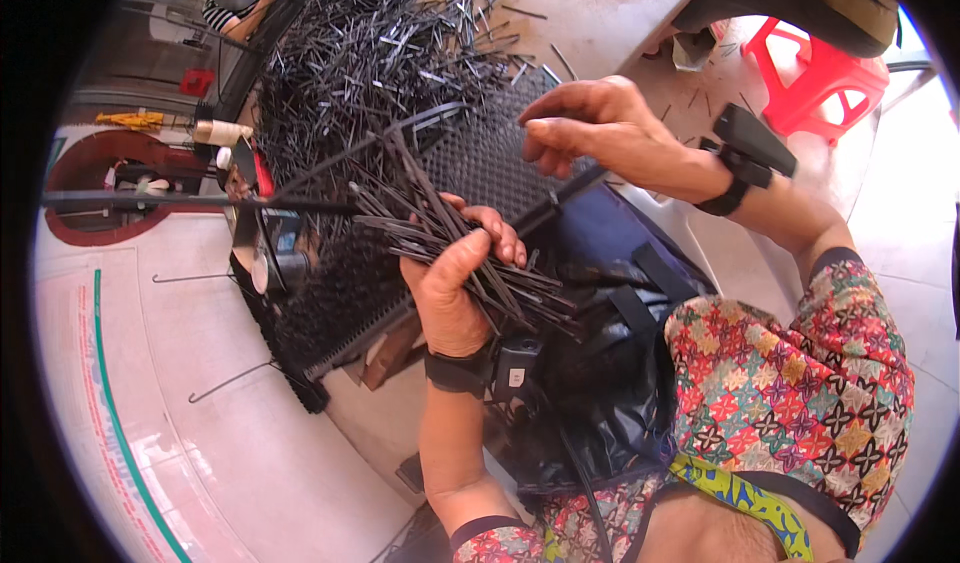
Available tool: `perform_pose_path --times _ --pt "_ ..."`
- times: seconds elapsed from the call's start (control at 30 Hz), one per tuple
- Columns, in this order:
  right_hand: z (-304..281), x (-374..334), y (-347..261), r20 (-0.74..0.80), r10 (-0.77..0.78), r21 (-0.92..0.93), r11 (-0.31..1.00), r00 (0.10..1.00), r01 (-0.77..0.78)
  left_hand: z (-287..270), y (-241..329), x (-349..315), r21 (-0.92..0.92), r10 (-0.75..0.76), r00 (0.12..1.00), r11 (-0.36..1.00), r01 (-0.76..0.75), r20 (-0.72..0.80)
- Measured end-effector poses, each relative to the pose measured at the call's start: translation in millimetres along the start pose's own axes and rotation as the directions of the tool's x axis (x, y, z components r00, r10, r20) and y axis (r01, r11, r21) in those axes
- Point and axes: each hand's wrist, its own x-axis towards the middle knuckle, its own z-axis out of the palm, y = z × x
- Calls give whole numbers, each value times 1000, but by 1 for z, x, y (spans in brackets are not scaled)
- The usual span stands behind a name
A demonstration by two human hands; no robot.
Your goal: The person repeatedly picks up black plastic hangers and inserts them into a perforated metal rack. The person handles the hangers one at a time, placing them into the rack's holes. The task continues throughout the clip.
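My left hand (455,288) is closed round a bundle of thin dark strips (410,218). The strips stick out on both sides of the fist at uneven angles, with some lying nearly crosswise. Above and to the right hangs my right hand (595,128), its fingers loosely bent and nothing visible in them. It is over the edge of a black textured mat (490,153), apart from the bundle. Beyond the mat lies a large heap of loose dark strips (370,73). Both wrists wear black straps with small devices.
A dark bar (300,201) runs from the left to the bundle. Black bristly material (340,298) lies beside my left hand. A red plastic stool (820,83) is at the upper right. Shiny black plastic (590,393) covers my lap. Another person (245,3) is at the far left.
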Motion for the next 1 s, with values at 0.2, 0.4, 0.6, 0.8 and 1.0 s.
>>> perform_pose_path --times 0.2,0.4,0.6,0.8,1.0 --pt "48 -11 43 87 118 125 984 989 -129 -37 -35 -56 255 -22 994 966 48 -105" --pt "54 -5 68 170 172 86 978 970 -189 -58 -59 -64 285 -122 978 944 168 -172" --pt "46 -4 82 171 370 354 842 913 -407 -72 -70 -59 216 -125 984 965 150 -126" --pt "54 -3 79 71 404 202 890 912 -409 -77 -71 -74 191 -107 979 972 140 -174" --pt "71 25 64 -22 -202 -123 972 979 198 -87 -70 -86 168 29 974 986 9 -226"
